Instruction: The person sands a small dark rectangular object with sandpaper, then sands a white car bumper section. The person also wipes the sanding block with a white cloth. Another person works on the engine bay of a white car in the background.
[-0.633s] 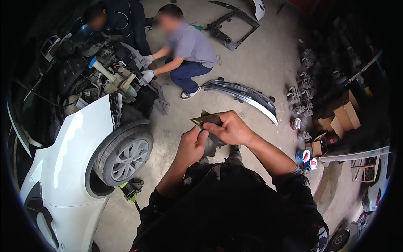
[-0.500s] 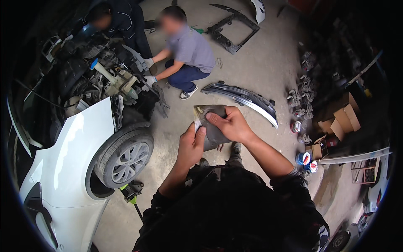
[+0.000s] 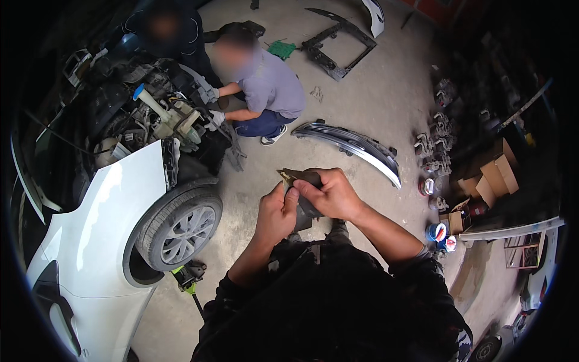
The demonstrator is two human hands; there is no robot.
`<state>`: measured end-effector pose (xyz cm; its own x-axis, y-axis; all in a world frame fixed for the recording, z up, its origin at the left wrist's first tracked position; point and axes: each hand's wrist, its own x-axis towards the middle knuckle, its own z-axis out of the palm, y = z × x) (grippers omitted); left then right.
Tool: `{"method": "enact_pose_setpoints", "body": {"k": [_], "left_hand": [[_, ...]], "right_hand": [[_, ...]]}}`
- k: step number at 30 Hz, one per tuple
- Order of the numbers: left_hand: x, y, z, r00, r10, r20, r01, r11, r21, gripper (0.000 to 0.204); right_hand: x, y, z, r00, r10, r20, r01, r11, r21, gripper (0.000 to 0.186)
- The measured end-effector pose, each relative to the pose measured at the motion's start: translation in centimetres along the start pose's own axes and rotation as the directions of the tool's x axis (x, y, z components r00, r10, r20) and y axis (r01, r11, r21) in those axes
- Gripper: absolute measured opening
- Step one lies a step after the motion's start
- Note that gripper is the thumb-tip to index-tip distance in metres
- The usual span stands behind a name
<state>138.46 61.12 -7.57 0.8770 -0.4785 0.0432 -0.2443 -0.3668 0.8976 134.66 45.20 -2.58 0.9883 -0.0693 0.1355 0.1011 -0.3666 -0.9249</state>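
A thin, dark, flexible sheet [image 3: 309, 177] with a pale, yellowish corner is held in front of my body; its exact kind is unclear. My left hand [image 3: 274, 214] is closed on the pale corner, thumb up. At the other side, my right hand [image 3: 339, 196] grips the sheet, its thumb pressed on the near face close to my left thumb. The sheet's upper edge tilts, and its lower part hangs down between my hands. Some of its surface is hidden behind my fingers.
To the left stands a white car [image 3: 102, 223] with its front stripped, a green jack [image 3: 190, 280] by the wheel [image 3: 181, 232]. Two people work at its front. A bumper piece [image 3: 356, 148] and black frame [image 3: 338, 48] lie ahead; cartons [image 3: 497, 175] and cans [image 3: 435, 231] stand right.
My hands have lowered slightly, and the sheet has tipped so less of its face shows. The crouching person has leaned closer to the car.
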Motion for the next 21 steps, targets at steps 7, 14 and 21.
{"method": "enact_pose_setpoints", "body": {"k": [7,14,21], "left_hand": [[1.0,0.1,-0.2,0.998,0.057,0.034,-0.037,0.905,-0.423,0.021],[1.2,0.4,1.0,0.934,0.265,-0.240,-0.298,0.948,-0.112,0.020],[1.3,-0.8,-0.2,0.974,0.089,0.208,-0.059,0.988,-0.145,0.024]], "right_hand": [[1.6,0.5,-0.7,0.999,0.032,0.023,-0.036,0.980,0.194,0.016],[0.8,0.2,1.1,0.969,0.122,-0.215,-0.068,0.968,0.241,0.020],[1.0,1.4,-1.0,0.993,0.049,0.106,-0.054,0.997,0.046,0.017]]}}
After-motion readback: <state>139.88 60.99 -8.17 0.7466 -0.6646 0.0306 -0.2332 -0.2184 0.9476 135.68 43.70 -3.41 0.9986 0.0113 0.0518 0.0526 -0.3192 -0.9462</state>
